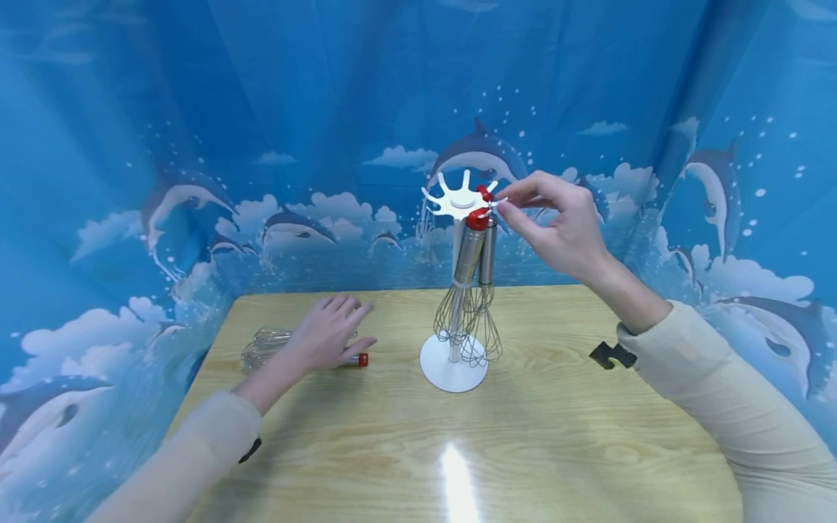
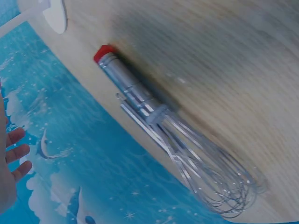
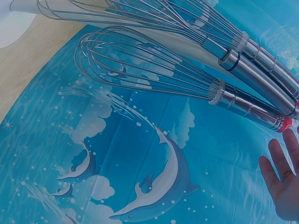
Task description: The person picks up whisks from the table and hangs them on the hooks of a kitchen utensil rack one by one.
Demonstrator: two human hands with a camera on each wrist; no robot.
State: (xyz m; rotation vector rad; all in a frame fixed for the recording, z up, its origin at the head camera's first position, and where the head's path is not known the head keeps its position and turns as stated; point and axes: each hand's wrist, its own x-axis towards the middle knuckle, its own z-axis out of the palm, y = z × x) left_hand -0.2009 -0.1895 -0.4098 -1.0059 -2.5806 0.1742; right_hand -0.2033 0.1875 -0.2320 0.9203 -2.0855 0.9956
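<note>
A white stand [image 1: 463,201] with finger-like hooks rises from a round base, with whisks hanging from it. One front whisk [image 1: 469,254] has a red end; beside it hangs a slimmer, smooth-handled whisk [image 1: 487,254]. My right hand [image 1: 564,221] pinches at the top of the slim whisk, thumb and forefinger on either side of a hook tip. Three hanging whisks, one a ribbed whisk [image 3: 247,105], show in the right wrist view. Over the table's left side, my left hand [image 1: 330,330] is spread above a lying red-ended whisk [image 2: 128,84], which has a thinner whisk [image 2: 140,122] alongside.
The wooden table [image 1: 556,421] has rounded corners. A blue curtain [image 1: 366,87] printed with dolphins encloses its back and sides. The stand's round white base [image 1: 438,370] sits near the table's back middle.
</note>
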